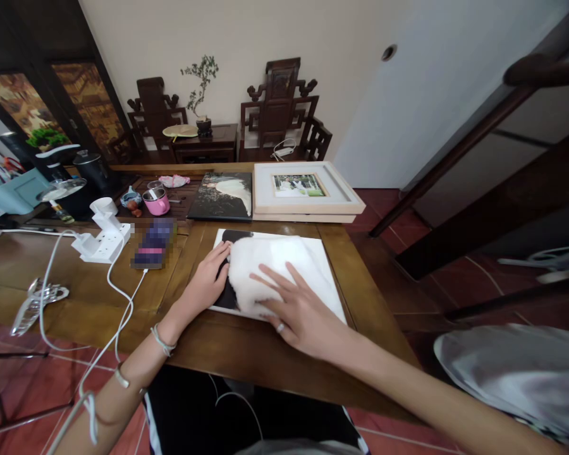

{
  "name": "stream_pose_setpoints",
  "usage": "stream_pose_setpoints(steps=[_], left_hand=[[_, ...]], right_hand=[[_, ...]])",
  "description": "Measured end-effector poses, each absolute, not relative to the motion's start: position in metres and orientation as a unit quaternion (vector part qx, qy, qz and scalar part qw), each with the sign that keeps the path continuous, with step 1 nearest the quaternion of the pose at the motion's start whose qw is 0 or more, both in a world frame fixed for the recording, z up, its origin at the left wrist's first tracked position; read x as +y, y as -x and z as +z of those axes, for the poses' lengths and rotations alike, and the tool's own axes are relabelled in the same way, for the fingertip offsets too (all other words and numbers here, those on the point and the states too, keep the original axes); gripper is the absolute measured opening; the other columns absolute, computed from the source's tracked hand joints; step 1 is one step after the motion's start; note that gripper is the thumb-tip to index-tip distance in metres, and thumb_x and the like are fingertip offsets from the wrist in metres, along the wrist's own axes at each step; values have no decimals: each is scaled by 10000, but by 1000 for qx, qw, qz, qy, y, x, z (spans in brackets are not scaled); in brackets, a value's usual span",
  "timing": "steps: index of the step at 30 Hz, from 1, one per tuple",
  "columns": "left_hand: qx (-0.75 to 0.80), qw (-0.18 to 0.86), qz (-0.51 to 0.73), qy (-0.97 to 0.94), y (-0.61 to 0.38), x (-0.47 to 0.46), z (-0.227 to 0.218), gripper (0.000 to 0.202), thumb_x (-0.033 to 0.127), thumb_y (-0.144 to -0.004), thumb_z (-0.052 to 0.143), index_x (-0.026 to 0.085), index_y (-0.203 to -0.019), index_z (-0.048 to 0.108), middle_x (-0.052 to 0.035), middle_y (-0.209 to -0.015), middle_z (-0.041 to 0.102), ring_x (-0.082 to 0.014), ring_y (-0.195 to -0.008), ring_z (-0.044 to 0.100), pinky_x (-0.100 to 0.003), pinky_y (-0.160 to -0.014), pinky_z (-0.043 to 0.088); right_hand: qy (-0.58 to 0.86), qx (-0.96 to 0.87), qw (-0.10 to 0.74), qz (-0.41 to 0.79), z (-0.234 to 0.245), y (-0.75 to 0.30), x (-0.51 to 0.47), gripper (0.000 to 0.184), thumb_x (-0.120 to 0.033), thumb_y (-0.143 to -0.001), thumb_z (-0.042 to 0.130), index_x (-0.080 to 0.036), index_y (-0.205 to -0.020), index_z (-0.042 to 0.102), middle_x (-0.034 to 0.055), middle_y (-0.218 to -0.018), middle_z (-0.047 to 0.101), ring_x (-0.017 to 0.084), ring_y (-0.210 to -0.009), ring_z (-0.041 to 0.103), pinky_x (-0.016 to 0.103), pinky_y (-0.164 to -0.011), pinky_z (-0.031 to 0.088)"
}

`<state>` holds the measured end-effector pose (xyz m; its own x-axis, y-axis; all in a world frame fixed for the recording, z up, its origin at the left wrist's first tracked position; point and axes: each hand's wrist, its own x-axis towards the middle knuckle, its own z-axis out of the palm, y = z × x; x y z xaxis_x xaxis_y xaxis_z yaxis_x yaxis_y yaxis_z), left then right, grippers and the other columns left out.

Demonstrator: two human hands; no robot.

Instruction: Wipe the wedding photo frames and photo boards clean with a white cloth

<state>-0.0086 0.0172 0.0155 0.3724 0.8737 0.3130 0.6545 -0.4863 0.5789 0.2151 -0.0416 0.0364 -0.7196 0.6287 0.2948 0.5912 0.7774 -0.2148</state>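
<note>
Head view: white cloth [253, 262] on a black-and-white panel [323, 268]; panel flat on the desk [372, 278]
Right hand [303, 316], unclenched, fingers spread on the cloth; left hand [207, 278], unclenched, fingers extended, at the panel's left side beside the cloth.

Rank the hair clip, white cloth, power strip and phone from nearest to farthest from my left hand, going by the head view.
1. White cloth: right beside the left hand, on its right.
2. Phone: to the hand's left.
3. Power strip: farther left, past the phone.
4. Hair clip: farthest left, lower in the view.
</note>
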Motion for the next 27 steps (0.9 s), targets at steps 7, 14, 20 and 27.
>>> stream_pose_setpoints(steps=[7, 14, 20, 27], left_hand=[[471, 189, 310, -804, 11, 17, 13, 439, 214, -916, 385, 146, -1338, 482, -112, -1445, 441, -230, -1377, 347, -465, -1149, 282], [470, 184, 303, -808, 10, 18, 14, 437, 226, -927, 371, 124, -1337, 484, -133, -1440, 443, -234, -1372, 354, -460, -1148, 282], [471, 170, 308, -809, 10, 19, 10, 426, 231, -930, 388, 131, -1332, 490, -127, -1431, 457, -232, -1368, 362, -458, -1142, 293], [471, 164, 320, -805, 11, 20, 6, 417, 253, -934, 393, 147, -1323, 499, -126, -1428, 462, -228, -1361, 375, -459, -1137, 302]], right_hand=[[280, -941, 178, 74, 36, -219, -75, 220, -146, -843, 471, -187, -931, 669, 144, -1442, 424, 335, -1391, 221, 688, -1061, 170], [308, -931, 178, 86, 41, -221, -50, 305, -91, -829, 443, -189, -1020, 659, 115, -1395, 495, 294, -1372, 299, 643, -1079, 209], [364, -914, 175, 35, 37, -221, 3, 275, -127, -865, 467, -154, -1048, 671, 173, -1329, 547, 302, -1340, 364, 613, -1072, 252], [416, -896, 151, 14, 38, -209, 34, 287, -174, -899, 449, -135, -1099, 651, 190, -1243, 607, 317, -1353, 335, 624, -1052, 256]])
